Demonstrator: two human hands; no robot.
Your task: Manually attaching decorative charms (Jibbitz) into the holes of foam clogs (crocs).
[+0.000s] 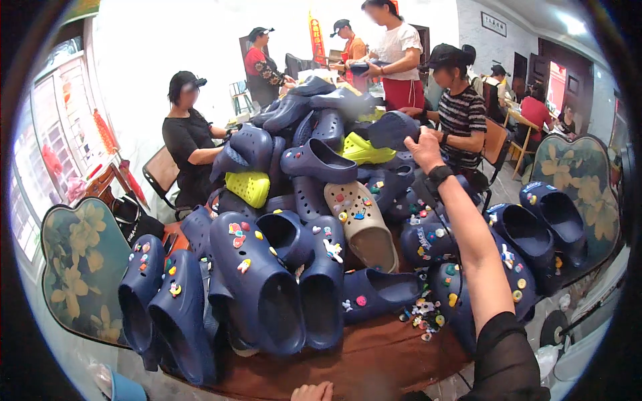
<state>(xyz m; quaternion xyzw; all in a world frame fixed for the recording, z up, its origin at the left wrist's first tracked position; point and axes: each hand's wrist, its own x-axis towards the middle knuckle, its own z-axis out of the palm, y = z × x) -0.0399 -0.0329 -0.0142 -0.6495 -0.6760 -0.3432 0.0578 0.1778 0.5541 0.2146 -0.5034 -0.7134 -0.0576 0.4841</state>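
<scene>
My right arm reaches far over the heap, and my right hand (pixel 425 151) is closed on the end of a navy clog (pixel 393 129) at the pile's right side. Beside that clog lies a lime-green clog (pixel 366 150). At the table's near edge my left hand (pixel 313 391) shows only in part, its fingers curled together with nothing visible in them. Navy clogs with colourful charms (pixel 249 271) stand in front, and a beige clog with charms (pixel 361 224) leans in the middle. Small loose charms (pixel 424 317) lie in a cluster on the brown table (pixel 314 371).
A person in black (pixel 190 137) sits on the left; another in a striped shirt (pixel 461 113) sits at the right. More people stand behind the heap. Floral chair backs (pixel 83 267) flank the table. A blue bin (pixel 126 387) stands at the lower left.
</scene>
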